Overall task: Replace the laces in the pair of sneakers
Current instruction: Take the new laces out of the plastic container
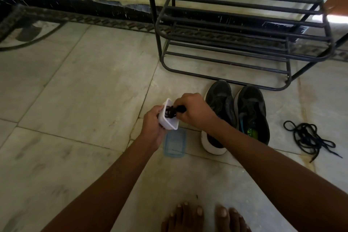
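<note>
Two black sneakers with white soles stand side by side on the floor, the left sneaker (219, 107) and the right sneaker (252, 111), both without laces. A loose pile of black laces (308, 137) lies on the floor to their right. My left hand (152, 126) grips a small white plastic container (168, 120), tilted above the floor. My right hand (194, 111) pinches a bundle of dark laces (172, 112) at the container's mouth. My right forearm hides part of the left sneaker's heel.
A clear blue lid (175, 143) lies flat on the floor below the container. A black metal shoe rack (235, 30) stands against the wall behind the sneakers. My bare toes (205, 216) show at the bottom edge. Marble floor tiles stretch to the left.
</note>
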Demonstrator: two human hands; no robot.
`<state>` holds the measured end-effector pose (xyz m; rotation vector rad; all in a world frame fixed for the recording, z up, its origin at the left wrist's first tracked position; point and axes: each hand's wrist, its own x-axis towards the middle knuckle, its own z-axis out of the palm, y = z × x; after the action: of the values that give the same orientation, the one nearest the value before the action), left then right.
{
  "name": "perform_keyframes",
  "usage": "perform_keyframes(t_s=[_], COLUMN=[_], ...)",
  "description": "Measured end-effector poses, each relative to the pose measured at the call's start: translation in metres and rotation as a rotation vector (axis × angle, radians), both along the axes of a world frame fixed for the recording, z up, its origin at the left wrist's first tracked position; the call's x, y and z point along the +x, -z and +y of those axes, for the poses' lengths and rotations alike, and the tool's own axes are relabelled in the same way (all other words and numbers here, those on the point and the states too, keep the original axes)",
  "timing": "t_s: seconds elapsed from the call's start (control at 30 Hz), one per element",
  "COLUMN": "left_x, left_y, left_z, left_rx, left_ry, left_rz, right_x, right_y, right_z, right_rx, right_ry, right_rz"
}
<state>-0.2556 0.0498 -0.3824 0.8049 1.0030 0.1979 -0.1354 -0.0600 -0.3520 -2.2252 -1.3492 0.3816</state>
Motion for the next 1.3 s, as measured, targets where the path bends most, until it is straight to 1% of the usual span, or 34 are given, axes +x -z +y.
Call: perform_keyframes(t_s=[0.07, 0.13, 0.2, 0.27, 0.33, 0.43, 0.5, 0.63, 0.67, 0.73, 0.87, 1.03, 1.13, 1.23, 1.3], left_x=[-0.005, -0.011, -0.014, -0.019, -0.023, -0.027, -0.028, -0.028, -0.028, -0.031, -0.035, -0.036, -0.036, -0.036, -0.037], left_y=[0.003, 0.004, 0.003, 0.001, 0.000, -0.001, -0.002, -0.008, -0.009, -0.009, -0.010, -0.012, -0.013, -0.010, -0.007], left_z=[0.008, 0.016, 0.024, 0.029, 0.030, 0.028, 0.027, 0.030, 0.031, 0.032, 0.030, 0.028, 0.030, 0.030, 0.028], left_rx=[-0.024, -0.016, -0.012, -0.012, -0.016, -0.017, -0.016, -0.058, -0.076, -0.096, -0.100, -0.096, -0.091, -0.090, -0.093], left_ry=[-0.050, -0.106, -0.145, -0.172, -0.175, -0.176, -0.176, -0.202, -0.214, -0.235, -0.257, -0.252, -0.255, -0.245, -0.239], left_rz=[0.000, 0.009, -0.005, 0.004, 0.013, 0.015, 0.022, 0.010, 0.003, 0.001, 0.004, 0.005, 0.013, 0.030, 0.035], right_x=[0.010, 0.021, 0.034, 0.043, 0.048, 0.048, 0.037, -0.005, -0.017, -0.039, -0.074, -0.072, -0.069, -0.066, -0.062], right_y=[-0.002, -0.001, 0.001, 0.003, 0.004, 0.003, 0.004, -0.002, -0.005, -0.001, 0.020, 0.024, 0.025, 0.026, 0.028], right_z=[-0.001, 0.002, 0.008, 0.018, 0.026, 0.026, 0.020, 0.008, 0.007, 0.005, -0.002, 0.001, -0.001, -0.004, -0.005], right_rx=[0.075, 0.077, 0.025, -0.061, -0.168, -0.268, -0.333, -0.514, -0.546, -0.597, -0.680, -0.655, -0.623, -0.563, -0.474], right_ry=[0.097, 0.153, 0.162, 0.114, 0.055, 0.042, 0.045, 0.046, 0.034, -0.003, -0.078, -0.008, -0.022, -0.028, -0.027], right_rz=[0.008, -0.005, 0.018, 0.047, 0.038, 0.027, -0.025, -0.251, -0.265, -0.232, -0.198, -0.189, -0.148, -0.040, 0.064])
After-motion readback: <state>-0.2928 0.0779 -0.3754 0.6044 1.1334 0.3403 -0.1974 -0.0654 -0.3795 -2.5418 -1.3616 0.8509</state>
